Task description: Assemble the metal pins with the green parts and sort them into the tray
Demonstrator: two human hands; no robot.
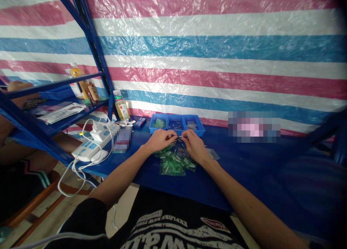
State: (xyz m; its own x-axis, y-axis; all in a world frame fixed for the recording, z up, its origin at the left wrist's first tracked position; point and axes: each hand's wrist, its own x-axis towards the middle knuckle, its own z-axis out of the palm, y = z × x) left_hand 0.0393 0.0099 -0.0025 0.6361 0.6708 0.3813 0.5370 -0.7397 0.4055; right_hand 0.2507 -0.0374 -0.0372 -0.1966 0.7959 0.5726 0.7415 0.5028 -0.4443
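Note:
My left hand [160, 140] and my right hand [195, 145] meet just in front of a blue tray [176, 133], fingertips pinched together. A small thin metal piece [179, 136] spans the gap between them; its exact kind is too small to make out. Under the hands lie more loose thin pieces [175, 142], some pale and some dark. Closer to my body is a pile of small clear bags with green contents [172, 164]. The tray has three compartments: green pieces [158, 123] at left, thin dark and silvery pieces [175, 125] in the middle, pale pieces [191, 125] at right.
Left on the blue table [244, 166] are a white power strip [88, 147] with cables, a blurred-out phone-like object [121, 138] and a drink bottle [121, 106]. Blue rack posts [99, 57] rise beside them. Another person's leg [46, 158] shows at far left.

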